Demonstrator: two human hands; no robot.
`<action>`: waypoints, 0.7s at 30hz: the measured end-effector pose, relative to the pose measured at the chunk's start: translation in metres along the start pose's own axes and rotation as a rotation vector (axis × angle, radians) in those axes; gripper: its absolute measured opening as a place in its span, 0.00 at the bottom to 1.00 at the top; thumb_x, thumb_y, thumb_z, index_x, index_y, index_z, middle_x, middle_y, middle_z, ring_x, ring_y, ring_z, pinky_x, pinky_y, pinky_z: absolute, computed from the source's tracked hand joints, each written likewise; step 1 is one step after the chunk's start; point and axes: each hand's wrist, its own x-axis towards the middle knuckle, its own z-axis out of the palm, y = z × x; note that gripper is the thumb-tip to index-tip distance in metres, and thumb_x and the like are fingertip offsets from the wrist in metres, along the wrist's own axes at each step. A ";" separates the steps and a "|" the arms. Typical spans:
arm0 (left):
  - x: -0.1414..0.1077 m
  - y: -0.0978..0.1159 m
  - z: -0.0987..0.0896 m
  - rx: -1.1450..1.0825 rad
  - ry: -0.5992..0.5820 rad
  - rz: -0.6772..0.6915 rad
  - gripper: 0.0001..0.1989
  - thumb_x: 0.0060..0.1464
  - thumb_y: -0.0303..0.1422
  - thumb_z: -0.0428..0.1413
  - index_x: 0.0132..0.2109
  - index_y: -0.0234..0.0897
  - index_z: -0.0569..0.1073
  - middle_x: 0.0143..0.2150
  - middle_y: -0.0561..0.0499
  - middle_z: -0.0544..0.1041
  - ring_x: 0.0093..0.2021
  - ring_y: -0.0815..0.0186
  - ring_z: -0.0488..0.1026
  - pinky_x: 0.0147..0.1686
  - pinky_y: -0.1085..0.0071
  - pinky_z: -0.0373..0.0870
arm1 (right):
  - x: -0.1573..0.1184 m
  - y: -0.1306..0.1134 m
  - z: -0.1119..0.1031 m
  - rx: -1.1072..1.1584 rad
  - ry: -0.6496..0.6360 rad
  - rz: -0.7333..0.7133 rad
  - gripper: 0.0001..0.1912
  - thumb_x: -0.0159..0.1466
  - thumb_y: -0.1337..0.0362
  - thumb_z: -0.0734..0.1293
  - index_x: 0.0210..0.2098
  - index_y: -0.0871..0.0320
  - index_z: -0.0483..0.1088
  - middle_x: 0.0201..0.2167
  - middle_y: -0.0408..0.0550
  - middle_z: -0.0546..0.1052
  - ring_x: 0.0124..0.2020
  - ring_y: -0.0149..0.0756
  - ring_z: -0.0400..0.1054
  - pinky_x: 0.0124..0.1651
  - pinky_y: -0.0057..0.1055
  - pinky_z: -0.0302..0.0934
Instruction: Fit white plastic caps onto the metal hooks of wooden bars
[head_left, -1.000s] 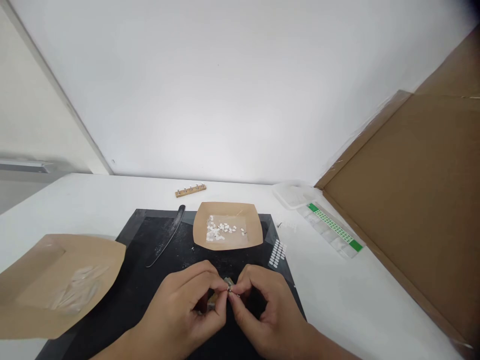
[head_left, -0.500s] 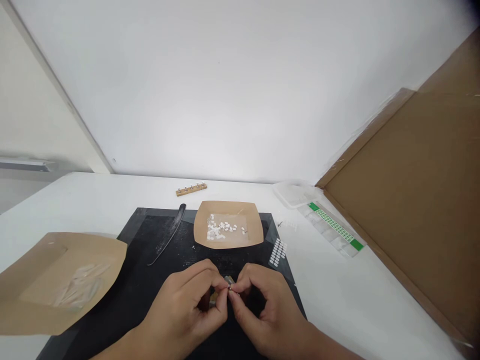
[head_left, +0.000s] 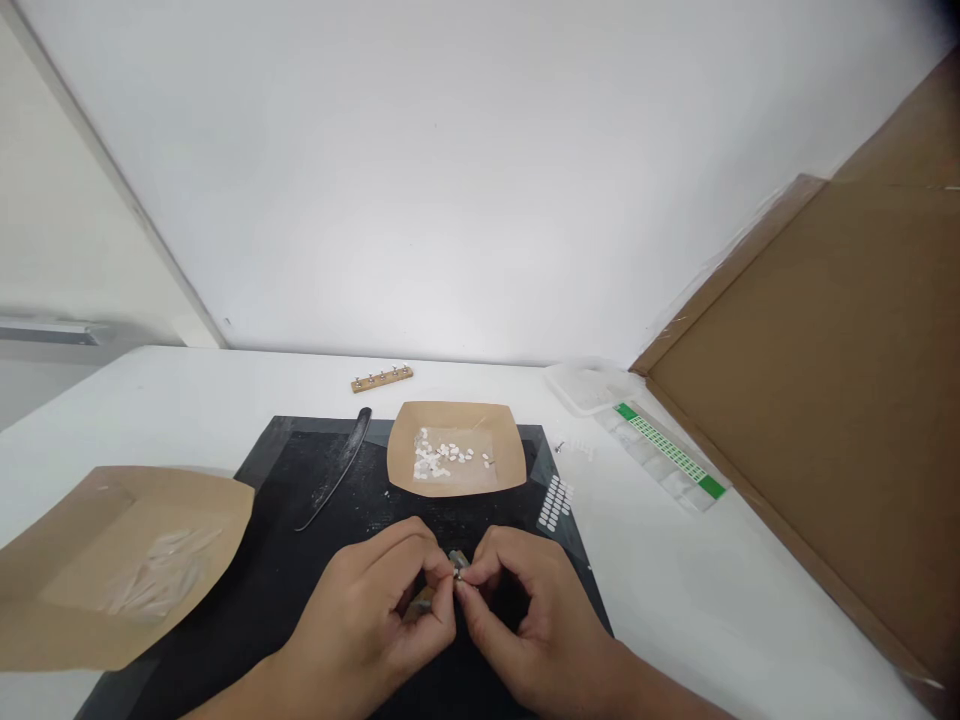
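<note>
Over the black mat (head_left: 330, 570), my left hand (head_left: 382, 610) and my right hand (head_left: 529, 610) meet with thumbs and forefingers pinched together. Between the fingertips is a tiny metallic object (head_left: 458, 574), mostly covered, too small to name. Just behind and below it a small brownish and grey piece shows in part between the hands. Beyond the hands stands a brown paper tray (head_left: 510, 450) holding many small white oval pieces (head_left: 431, 462). A sheet of white oval stickers (head_left: 555, 502) lies at the mat's right edge.
A curved black file (head_left: 337, 480) lies on the mat. Behind it is a wooden strip (head_left: 382, 379) with metal pegs. A larger paper tray (head_left: 60, 500) with clear pieces stands left. To the right are a green-and-clear case (head_left: 671, 450), a clear lid (head_left: 585, 388) and cardboard (head_left: 825, 400).
</note>
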 end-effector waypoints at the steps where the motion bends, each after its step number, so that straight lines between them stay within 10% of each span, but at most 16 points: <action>1: 0.000 0.000 0.000 0.009 0.005 0.002 0.09 0.60 0.21 0.55 0.34 0.38 0.72 0.29 0.55 0.72 0.22 0.74 0.65 0.22 0.77 0.62 | 0.000 0.000 0.000 0.003 0.000 -0.004 0.04 0.66 0.68 0.69 0.34 0.55 0.71 0.28 0.41 0.76 0.27 0.31 0.70 0.32 0.28 0.62; 21: 0.004 0.000 -0.002 -0.081 -0.029 -0.151 0.08 0.53 0.22 0.57 0.30 0.39 0.75 0.25 0.57 0.72 0.20 0.74 0.65 0.20 0.79 0.61 | 0.002 0.000 -0.002 0.107 -0.015 0.057 0.05 0.67 0.68 0.69 0.33 0.56 0.72 0.28 0.40 0.77 0.27 0.29 0.70 0.31 0.25 0.61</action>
